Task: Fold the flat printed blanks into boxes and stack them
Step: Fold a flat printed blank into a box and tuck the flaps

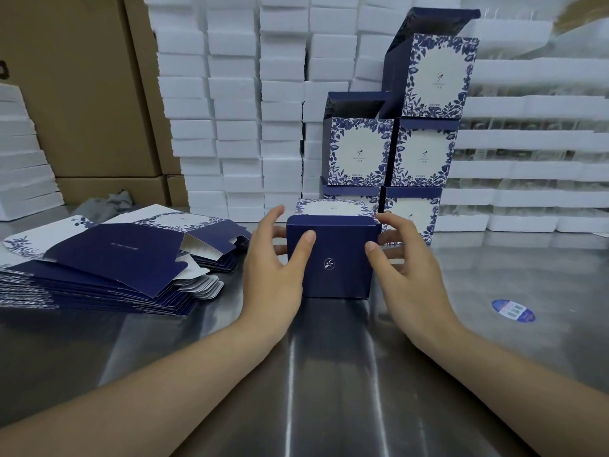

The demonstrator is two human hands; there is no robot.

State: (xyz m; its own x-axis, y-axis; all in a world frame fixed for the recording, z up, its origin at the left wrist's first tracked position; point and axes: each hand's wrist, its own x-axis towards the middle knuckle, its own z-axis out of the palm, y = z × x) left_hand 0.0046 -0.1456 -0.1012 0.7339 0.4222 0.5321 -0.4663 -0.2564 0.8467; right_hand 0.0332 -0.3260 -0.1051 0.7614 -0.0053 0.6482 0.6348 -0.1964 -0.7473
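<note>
Head view: folded box (pixel 333 262) sits mid worktop (pixel 329 374), left hand (pixel 273 262) and right hand (pixel 408 262) both clamp it, fingers (pixel 274 215) round its sides, thumbs on front. Flat blanks (pixel 108 258) at 9 o'clock, stacked boxes (pixel 425 159) at 1 o'clock.

Your box (pixel 331 258) stands upright at the centre of the frame, closed. Its navy front with a small white logo faces you, and its top is white with a blue floral border. Your left hand (pixel 276 258) and right hand (pixel 408 258) grip its sides, thumbs on the front. The blanks (pixel 108 258) lie flat in a fanned pile at the left, navy with white floral panels, and the top one is slightly askew. The stack (pixel 423 156) rises just behind the box, right of centre. It has two boxes in its left column and three in its right, floral faces toward you, and the top box of each column has its lid flap up.
</note>
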